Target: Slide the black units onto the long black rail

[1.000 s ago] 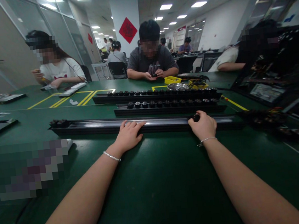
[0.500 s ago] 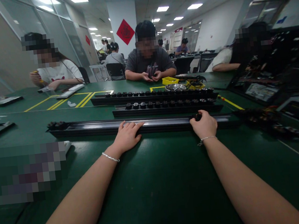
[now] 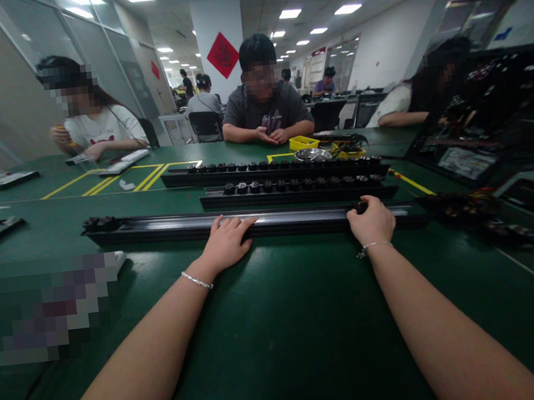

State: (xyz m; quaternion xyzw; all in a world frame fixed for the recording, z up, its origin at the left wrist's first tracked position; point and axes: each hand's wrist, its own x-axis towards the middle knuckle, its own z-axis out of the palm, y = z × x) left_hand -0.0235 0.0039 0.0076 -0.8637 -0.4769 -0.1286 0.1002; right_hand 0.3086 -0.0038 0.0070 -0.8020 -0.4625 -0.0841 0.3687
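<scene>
A long black channel [image 3: 174, 229] with a shiny strip inside lies across the green table in front of me. My left hand [image 3: 227, 236] rests on its near side, fingers spread and flat. Toward the channel's right end, my right hand [image 3: 373, 219] has thumb and fingers closed around a small black part [image 3: 361, 206], mostly covered by the fingers. At the channel's left end sit several dark round pieces [image 3: 100, 224]. Beyond it are a shorter black rail [image 3: 248, 197] and a longer black rail [image 3: 188, 179], both carrying rows of small black pieces.
To the right lies a dark heap of loose parts [image 3: 478, 209], beside a large black case [image 3: 477, 114]. A yellow tray [image 3: 303, 143] and a round metal dish [image 3: 312, 155] stand behind the rails. Co-workers sit across the table, one [image 3: 264, 108] directly opposite.
My right hand has slid a little to the right along the channel with the small black part. My left hand has stayed in place.
</scene>
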